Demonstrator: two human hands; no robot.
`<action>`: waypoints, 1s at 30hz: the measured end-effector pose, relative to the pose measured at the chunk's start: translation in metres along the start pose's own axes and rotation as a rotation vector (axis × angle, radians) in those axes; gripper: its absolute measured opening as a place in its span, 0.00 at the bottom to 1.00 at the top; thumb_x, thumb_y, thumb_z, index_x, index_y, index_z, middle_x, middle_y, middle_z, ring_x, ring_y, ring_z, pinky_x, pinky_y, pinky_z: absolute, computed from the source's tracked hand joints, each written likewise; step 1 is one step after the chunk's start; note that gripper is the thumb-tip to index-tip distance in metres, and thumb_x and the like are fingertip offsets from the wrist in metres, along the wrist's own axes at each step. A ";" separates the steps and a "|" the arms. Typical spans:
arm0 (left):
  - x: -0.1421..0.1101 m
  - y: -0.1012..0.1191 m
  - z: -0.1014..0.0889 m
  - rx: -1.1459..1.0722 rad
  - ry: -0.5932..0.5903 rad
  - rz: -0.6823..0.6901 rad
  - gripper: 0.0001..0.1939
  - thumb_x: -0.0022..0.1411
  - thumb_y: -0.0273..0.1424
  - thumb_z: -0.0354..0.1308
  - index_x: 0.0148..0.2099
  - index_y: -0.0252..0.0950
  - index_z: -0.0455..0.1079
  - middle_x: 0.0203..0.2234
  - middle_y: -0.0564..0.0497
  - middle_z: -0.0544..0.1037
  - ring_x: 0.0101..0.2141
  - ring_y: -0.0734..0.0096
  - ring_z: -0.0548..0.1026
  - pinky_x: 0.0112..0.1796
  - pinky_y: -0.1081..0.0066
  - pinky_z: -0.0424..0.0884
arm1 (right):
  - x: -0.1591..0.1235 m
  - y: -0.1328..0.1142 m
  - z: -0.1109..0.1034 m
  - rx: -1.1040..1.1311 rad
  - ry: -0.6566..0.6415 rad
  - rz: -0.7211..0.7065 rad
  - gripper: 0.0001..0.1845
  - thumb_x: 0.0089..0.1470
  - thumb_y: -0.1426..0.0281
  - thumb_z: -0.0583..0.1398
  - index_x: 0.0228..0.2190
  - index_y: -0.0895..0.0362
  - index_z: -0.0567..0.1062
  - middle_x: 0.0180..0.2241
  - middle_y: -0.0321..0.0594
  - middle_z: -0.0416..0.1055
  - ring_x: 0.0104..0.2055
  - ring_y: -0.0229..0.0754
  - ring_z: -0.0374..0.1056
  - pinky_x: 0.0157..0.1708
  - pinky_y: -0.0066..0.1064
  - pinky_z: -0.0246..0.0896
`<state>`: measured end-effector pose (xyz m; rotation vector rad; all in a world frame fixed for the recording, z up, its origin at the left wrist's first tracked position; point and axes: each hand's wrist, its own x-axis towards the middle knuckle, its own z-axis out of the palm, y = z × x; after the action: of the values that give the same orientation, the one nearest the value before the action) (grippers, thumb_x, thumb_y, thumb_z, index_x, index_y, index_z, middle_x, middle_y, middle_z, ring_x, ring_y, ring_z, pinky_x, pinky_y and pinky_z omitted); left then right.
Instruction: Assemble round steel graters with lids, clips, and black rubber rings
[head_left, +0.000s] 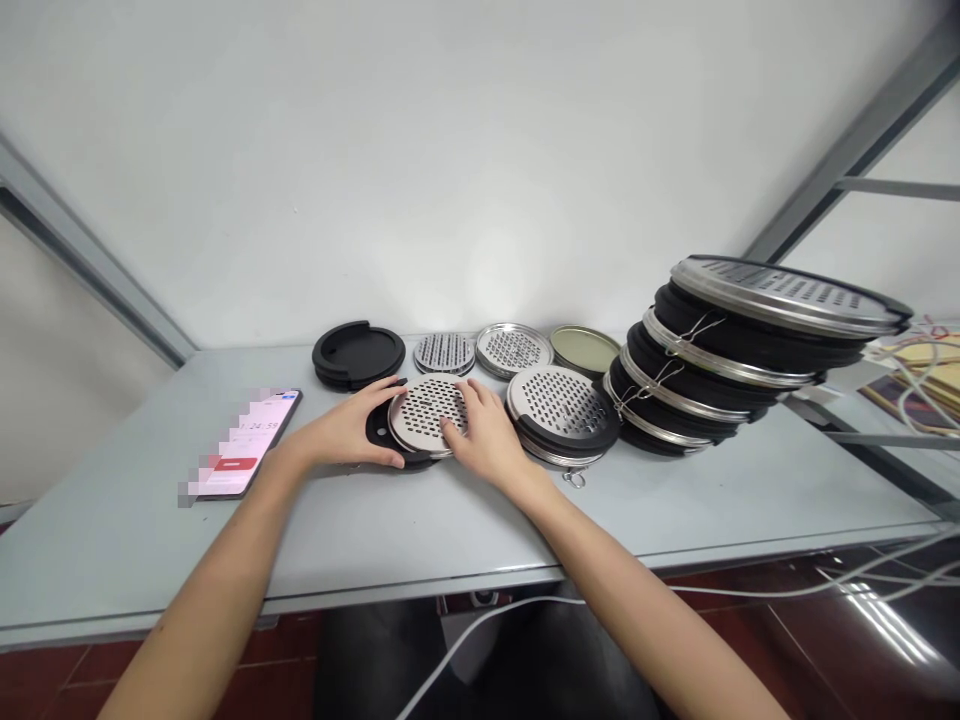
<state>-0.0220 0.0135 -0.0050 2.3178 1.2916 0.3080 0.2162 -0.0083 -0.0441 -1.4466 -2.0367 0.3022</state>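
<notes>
Between my hands lies a round metal grater disc (421,408) with rows of slots, tilted slightly in a black ring-shaped holder (380,433). My left hand (337,428) grips the holder's left side, thumb at the near edge and fingers at the far edge. On the disc's right side rests my right hand (489,432), its thumb on the top face and its fingers around the far right rim. Just right of it, a similar grater disc (564,402) sits in its black holder (577,440), with a small metal ring (574,478) beside it.
Along the wall stand black holders (360,352), small slotted discs (444,352), more grater discs (514,350) and a greenish lid (585,348). A tall leaning stack of assembled graters (750,350) rises at right. A phone (251,440) lies at left on the grey table (345,540).
</notes>
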 end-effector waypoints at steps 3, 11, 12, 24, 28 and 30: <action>0.000 -0.001 0.000 0.018 -0.008 -0.030 0.56 0.42 0.54 0.70 0.69 0.41 0.54 0.71 0.40 0.46 0.68 0.42 0.47 0.64 0.47 0.51 | -0.001 -0.001 0.000 -0.012 -0.041 0.017 0.31 0.60 0.64 0.55 0.60 0.68 0.62 0.63 0.62 0.56 0.65 0.59 0.53 0.63 0.51 0.53; -0.001 0.006 0.001 0.047 -0.034 -0.090 0.59 0.41 0.56 0.69 0.70 0.39 0.53 0.71 0.40 0.45 0.68 0.42 0.47 0.64 0.49 0.52 | 0.000 -0.002 -0.001 -0.024 -0.092 0.031 0.30 0.61 0.63 0.54 0.60 0.66 0.64 0.64 0.61 0.55 0.67 0.57 0.53 0.64 0.48 0.51; -0.001 0.007 0.001 0.050 -0.036 -0.089 0.59 0.41 0.55 0.69 0.70 0.39 0.53 0.71 0.41 0.45 0.68 0.42 0.48 0.64 0.50 0.52 | 0.000 -0.002 -0.001 -0.023 -0.102 0.034 0.30 0.61 0.63 0.54 0.60 0.66 0.63 0.64 0.61 0.55 0.67 0.57 0.52 0.64 0.48 0.51; 0.000 0.006 0.004 0.067 0.010 -0.070 0.59 0.39 0.57 0.70 0.69 0.40 0.56 0.70 0.41 0.49 0.67 0.39 0.51 0.64 0.50 0.54 | -0.001 -0.005 -0.002 -0.034 -0.159 0.012 0.31 0.64 0.63 0.52 0.62 0.67 0.60 0.66 0.62 0.52 0.70 0.59 0.46 0.66 0.49 0.47; 0.000 0.005 0.005 0.079 0.020 -0.069 0.59 0.39 0.58 0.69 0.69 0.39 0.56 0.70 0.41 0.49 0.67 0.40 0.51 0.64 0.49 0.53 | -0.001 -0.007 -0.002 -0.041 -0.187 -0.004 0.32 0.65 0.63 0.50 0.64 0.69 0.56 0.66 0.62 0.50 0.71 0.59 0.42 0.67 0.50 0.42; 0.000 0.004 0.006 0.082 0.025 -0.063 0.59 0.39 0.58 0.69 0.69 0.39 0.56 0.70 0.41 0.49 0.67 0.40 0.52 0.64 0.49 0.53 | -0.001 -0.008 -0.001 -0.035 -0.190 -0.021 0.32 0.65 0.63 0.49 0.64 0.70 0.55 0.66 0.63 0.50 0.71 0.57 0.41 0.68 0.50 0.40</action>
<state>-0.0171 0.0100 -0.0082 2.3416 1.4111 0.2681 0.2110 -0.0123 -0.0400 -1.4647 -2.2169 0.4111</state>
